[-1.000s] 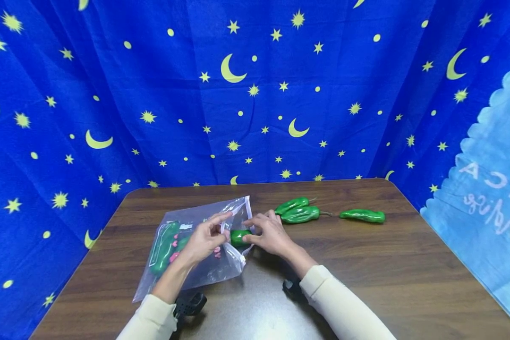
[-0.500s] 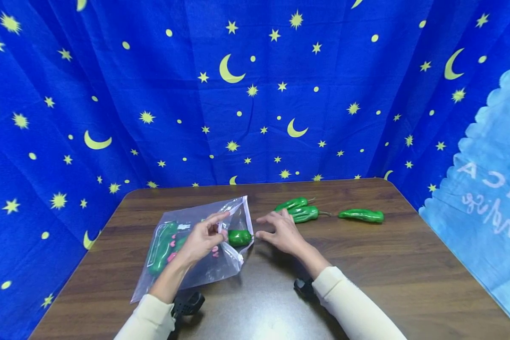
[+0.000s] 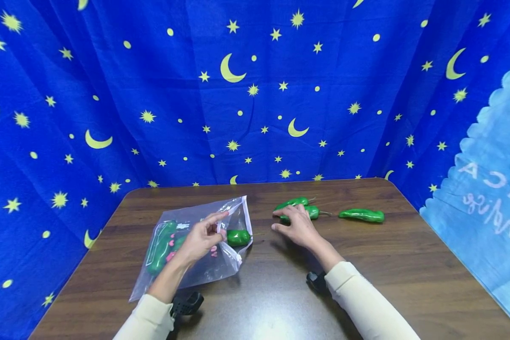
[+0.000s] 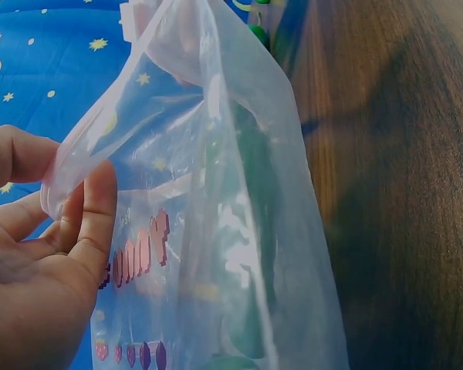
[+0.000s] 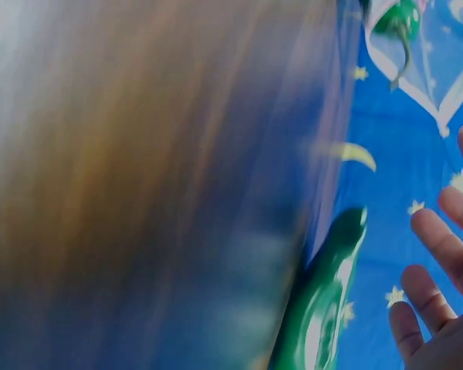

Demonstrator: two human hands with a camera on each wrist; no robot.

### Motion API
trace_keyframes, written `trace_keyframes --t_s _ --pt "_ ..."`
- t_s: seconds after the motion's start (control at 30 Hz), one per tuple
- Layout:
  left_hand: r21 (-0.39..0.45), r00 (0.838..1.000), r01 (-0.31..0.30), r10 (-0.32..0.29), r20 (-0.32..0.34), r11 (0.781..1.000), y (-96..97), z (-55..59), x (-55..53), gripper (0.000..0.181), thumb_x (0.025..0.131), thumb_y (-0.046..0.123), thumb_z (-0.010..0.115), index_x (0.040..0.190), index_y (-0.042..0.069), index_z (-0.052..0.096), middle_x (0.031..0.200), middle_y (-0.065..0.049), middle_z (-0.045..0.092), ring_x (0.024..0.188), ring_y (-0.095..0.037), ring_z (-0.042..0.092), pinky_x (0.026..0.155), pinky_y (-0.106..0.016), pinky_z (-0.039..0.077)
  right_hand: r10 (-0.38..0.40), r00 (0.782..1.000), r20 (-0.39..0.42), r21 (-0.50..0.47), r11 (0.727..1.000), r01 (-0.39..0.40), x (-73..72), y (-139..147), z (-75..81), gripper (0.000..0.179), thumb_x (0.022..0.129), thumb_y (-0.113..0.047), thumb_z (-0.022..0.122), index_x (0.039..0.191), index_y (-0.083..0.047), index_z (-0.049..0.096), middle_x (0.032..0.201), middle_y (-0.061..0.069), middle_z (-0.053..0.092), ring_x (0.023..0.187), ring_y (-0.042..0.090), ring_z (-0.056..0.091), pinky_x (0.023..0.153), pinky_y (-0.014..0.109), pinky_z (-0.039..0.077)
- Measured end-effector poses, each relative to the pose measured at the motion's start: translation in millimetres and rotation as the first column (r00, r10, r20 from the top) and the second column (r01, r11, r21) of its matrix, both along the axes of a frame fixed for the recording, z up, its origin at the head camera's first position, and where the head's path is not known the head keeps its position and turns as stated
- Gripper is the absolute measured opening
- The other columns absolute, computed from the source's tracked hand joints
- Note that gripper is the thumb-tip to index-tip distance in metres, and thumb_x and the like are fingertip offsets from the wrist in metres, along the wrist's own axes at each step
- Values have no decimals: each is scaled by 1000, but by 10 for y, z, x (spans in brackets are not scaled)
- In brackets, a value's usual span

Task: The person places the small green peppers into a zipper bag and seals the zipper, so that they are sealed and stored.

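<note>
My left hand pinches the upper edge of a clear zip bag, holding its mouth apart; pink lettering shows on the plastic in the left wrist view. A green pepper lies just within the mouth, its thin stem toward the right. Deeper inside, a larger green pepper shows through the film. My right hand reaches over two green peppers lying side by side, partly covering the nearer one. Its fingers are spread and hold nothing in the right wrist view.
Farther right on the brown wooden table lies a single green pepper. A blue curtain with stars and moons stands behind the table. Light blue cloth hangs at the right. Black wrist devices sit under both forearms.
My right hand has let go of the pepper in the bag's mouth and moved right to the two peppers. The left hand keeps its pinch on the bag.
</note>
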State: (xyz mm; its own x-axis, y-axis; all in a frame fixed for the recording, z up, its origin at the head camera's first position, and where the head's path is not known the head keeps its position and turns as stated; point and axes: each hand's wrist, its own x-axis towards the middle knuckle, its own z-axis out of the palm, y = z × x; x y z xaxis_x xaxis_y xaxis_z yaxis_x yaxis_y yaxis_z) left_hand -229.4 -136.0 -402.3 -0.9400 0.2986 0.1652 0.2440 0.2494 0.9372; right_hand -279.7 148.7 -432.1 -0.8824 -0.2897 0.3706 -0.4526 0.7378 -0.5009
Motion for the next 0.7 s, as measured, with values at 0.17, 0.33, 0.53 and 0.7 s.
trace_keyframes --t_s 0.17,0.33,0.53,0.7 --pt "0 1000 6 -6 15 1000 -2 -3 3 60 79 -7 56 138 2 45 130 -20 47 74 -8 50 61 -17 47 -56 998 38 -21 998 57 -97 212 -27 40 79 -32 74 114 -15 67 115 6 65 105 31 46 92 48 35" --pt "5 999 7 -7 32 1000 0 -11 4 61 79 -7 56 139 3 45 132 -20 47 74 -9 50 61 -17 47 -97 993 73 -39 994 100 -152 390 -54 43 80 -33 72 117 -13 65 119 9 63 107 32 45 92 49 34" --pt "14 999 9 -10 38 1000 -2 -11 6 61 80 -7 56 139 2 44 135 -20 45 74 -8 51 61 -17 48 -127 990 59 -34 991 129 -198 530 -62 46 80 -32 72 119 -9 64 121 15 62 107 36 45 92 52 34" --pt "18 999 12 -12 47 1000 -3 -19 1 62 79 -7 56 139 2 44 137 -20 43 75 -9 52 60 -16 47 -161 982 97 -4 987 162 -242 629 -53 50 81 -34 70 124 -9 60 127 17 58 112 37 43 93 54 33"
